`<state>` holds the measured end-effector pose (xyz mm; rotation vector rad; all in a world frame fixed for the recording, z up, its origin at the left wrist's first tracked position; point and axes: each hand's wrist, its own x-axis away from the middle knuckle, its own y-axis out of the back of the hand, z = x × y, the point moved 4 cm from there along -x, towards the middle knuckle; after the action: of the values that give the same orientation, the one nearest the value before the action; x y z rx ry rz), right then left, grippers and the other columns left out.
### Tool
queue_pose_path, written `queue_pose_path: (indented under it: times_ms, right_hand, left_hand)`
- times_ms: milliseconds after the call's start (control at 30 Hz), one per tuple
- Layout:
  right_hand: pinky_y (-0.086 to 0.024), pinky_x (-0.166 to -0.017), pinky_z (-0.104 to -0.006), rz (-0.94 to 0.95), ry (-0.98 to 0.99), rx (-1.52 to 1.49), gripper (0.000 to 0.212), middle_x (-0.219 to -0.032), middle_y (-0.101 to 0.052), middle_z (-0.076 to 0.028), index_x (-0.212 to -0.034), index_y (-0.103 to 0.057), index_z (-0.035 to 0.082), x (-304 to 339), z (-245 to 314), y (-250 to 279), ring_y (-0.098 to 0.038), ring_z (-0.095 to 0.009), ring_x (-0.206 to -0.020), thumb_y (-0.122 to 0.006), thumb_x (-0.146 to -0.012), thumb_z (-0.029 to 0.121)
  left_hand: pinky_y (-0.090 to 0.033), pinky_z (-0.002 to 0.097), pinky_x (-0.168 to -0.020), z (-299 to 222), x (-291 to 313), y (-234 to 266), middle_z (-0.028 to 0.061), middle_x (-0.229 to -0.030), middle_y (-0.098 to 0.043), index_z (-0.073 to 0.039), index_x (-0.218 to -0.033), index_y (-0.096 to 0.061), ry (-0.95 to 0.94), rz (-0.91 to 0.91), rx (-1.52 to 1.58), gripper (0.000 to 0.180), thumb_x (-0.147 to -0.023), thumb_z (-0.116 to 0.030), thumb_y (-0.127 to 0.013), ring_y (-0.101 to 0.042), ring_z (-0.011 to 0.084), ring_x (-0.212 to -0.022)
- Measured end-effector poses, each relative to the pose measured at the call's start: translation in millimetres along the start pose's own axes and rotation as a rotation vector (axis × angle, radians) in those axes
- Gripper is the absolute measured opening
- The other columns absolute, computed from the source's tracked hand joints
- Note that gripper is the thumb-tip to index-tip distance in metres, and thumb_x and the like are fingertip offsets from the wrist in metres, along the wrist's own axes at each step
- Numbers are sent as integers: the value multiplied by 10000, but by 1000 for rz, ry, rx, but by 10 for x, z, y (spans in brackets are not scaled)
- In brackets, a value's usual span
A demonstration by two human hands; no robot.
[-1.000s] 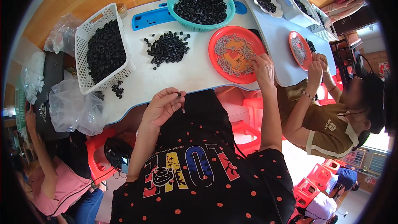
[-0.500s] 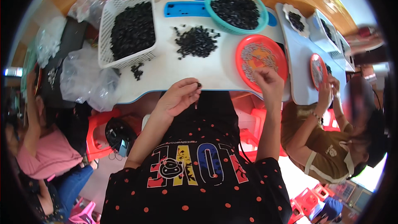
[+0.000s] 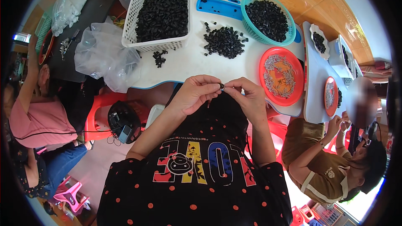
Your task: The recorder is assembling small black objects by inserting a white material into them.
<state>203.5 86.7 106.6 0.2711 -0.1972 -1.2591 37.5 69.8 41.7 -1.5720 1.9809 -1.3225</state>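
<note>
In front of my body, past the table's near edge, my two hands meet at the fingertips. My left hand [image 3: 196,95] pinches a small black plastic piece [image 3: 221,86] between thumb and forefinger. Against its right side press the thumb and forefinger of my right hand [image 3: 248,98], closed on a tiny light-coloured bit mostly hidden by the fingers. A loose heap of similar black pieces [image 3: 225,42] lies on the white table [image 3: 197,68] beyond. To the right, a red plate [image 3: 262,75] carries many small silvery metal parts [image 3: 281,88].
A white basket [image 3: 129,27] and a teal basket [image 3: 250,28] hold more black pieces. Between them lies a blue tray [image 3: 218,6]. Clear plastic bags [image 3: 102,56] lie at left. A co-worker [image 3: 322,159] sits at right by another red plate [image 3: 328,111]; someone in pink [image 3: 42,119] sits left.
My right hand has come from the red plate leftward to meet my left hand at the black piece. The view has shifted, so the table's things appear farther right.
</note>
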Motion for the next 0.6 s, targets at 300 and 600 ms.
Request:
queue_pose_path:
  times_ms: [300, 600]
  right_hand:
    - [-447, -666, -218, 100, -153, -153, 238, -837, -674, -21, -1025, -683, 6, -89, -255, -145, -538, -59, -673, -743, -822, 114]
    - [-440, -770, -355, -181, 564, 748, 148, -946, -636, -40, -952, -715, 88, -892, -562, -513, -563, -242, -863, -693, -808, 112]
  left_hand:
    - [-566, 234, -710, -3, 5, 126, 98, -882, -700, 15, -1023, -682, 34, 81, -99, 146, -880, -6, -664, -680, 138, -776]
    - [-571, 246, -747, 37, 40, 478, 98, -935, -684, 0, -1045, -651, 20, 9, 364, 128, -931, -38, -608, -672, 151, -806]
